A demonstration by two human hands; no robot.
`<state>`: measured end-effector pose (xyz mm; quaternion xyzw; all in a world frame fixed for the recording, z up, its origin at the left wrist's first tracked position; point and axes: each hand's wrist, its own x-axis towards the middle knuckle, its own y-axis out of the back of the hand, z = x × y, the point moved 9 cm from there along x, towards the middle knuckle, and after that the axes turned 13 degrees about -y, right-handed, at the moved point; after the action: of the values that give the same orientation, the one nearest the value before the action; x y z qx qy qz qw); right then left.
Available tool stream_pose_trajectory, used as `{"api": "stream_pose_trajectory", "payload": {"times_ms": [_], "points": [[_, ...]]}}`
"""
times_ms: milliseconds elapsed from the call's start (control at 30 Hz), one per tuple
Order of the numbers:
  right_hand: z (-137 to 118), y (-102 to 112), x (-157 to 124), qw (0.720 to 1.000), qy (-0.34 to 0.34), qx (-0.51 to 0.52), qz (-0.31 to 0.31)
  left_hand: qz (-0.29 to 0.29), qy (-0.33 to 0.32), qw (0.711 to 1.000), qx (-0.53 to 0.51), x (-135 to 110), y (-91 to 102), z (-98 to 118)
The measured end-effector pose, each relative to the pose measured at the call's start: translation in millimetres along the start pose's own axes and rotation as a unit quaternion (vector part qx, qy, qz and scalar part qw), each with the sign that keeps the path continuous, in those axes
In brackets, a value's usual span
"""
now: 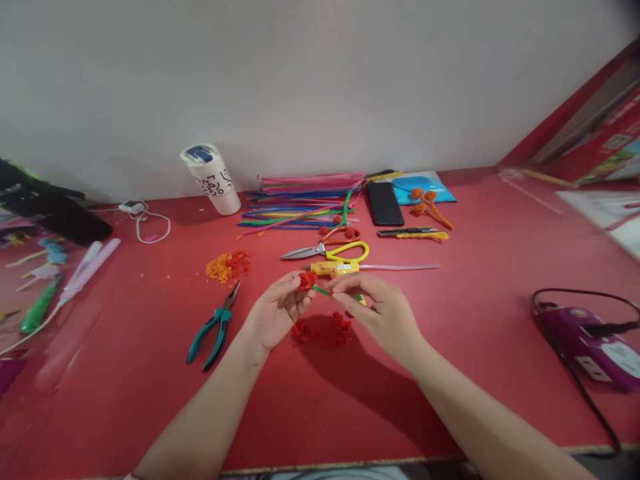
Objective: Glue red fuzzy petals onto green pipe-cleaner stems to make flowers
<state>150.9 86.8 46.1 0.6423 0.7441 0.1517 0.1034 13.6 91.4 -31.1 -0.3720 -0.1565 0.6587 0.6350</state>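
My left hand is closed, pinching a small red fuzzy flower made of pipe cleaner. A short green stem runs from the flower toward my right hand, whose thumb and fingertips are pinched on its far end. On the table just below both hands lie red fuzzy trimmings. Directly beyond them are a yellow glue gun with a clear glue stick and yellow-and-red-handled scissors. Part of a small yellow-green item shows behind my right fingers.
Teal-handled pliers and orange and red trimmings lie left. Behind are pipe cleaners, a phone, a utility knife, orange pipe-cleaner flowers and a white tumbler. A purple power strip with a cable sits right.
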Motion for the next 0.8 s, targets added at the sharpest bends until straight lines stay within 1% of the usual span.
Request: {"api": "stream_pose_trajectory", "payload": {"times_ms": [67, 133, 200, 267, 433, 633, 733, 800], "points": [[-6, 5, -1, 0.999, 0.031, 0.003, 0.032, -0.025, -0.024, 0.999, 0.022, -1, -4.2, 2], [-6, 6, -2, 0.998, 0.032, 0.012, 0.048, -0.051, -0.043, 0.997, 0.043, -2, -8.9, 3], [-5, 6, -3, 0.998, 0.027, 0.018, 0.058, -0.069, -0.048, 0.995, 0.053, -3, -12.8, 2], [-8, 8, -4, 0.996, 0.045, 0.011, 0.076, -0.082, -0.043, 0.994, 0.053, -4, -15.7, 0], [-17, 8, -9, 0.987, 0.110, -0.040, 0.107, -0.085, -0.040, 0.994, 0.050, -4, -16.4, -3], [-29, 4, -17, 0.963, 0.199, -0.123, 0.134, -0.101, -0.046, 0.993, 0.046, -4, -18.4, -3], [-30, 2, -19, 0.953, 0.218, -0.149, 0.147, -0.113, -0.049, 0.991, 0.050, -5, -21.0, -2], [-30, 2, -19, 0.952, 0.220, -0.151, 0.151, -0.116, -0.052, 0.990, 0.057, -7, -22.3, -1]]}}
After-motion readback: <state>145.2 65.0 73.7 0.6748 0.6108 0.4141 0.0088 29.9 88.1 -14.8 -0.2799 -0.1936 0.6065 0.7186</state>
